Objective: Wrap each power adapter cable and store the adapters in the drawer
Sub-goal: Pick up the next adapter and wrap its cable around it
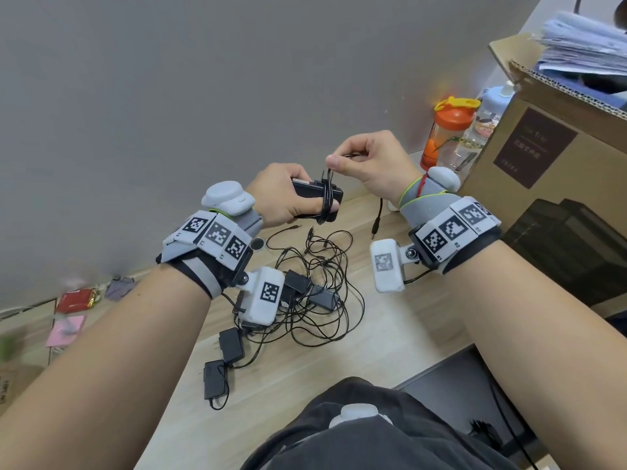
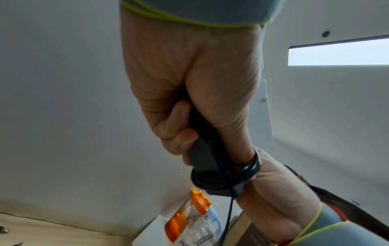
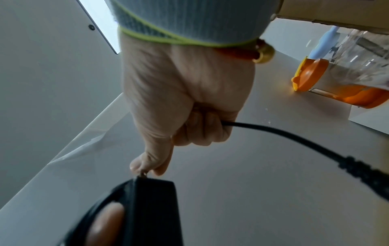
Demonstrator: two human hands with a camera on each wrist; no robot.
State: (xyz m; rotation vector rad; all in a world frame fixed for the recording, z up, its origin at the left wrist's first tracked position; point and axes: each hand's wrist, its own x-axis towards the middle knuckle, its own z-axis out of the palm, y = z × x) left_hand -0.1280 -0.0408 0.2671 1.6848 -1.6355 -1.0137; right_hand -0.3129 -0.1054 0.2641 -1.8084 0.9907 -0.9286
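Held above the wooden desk (image 1: 390,334), a black power adapter (image 1: 317,197) lies in the left hand (image 1: 281,195), fingers curled beneath it and thumb across its top; its cable (image 1: 326,198) is looped several times around both body and thumb. Just above, the right hand (image 1: 369,164) pinches the cable's free run between thumb and forefinger, the remaining fingers curled over it. More adapters (image 1: 230,344) lie on the desk amid tangled cables (image 1: 322,286).
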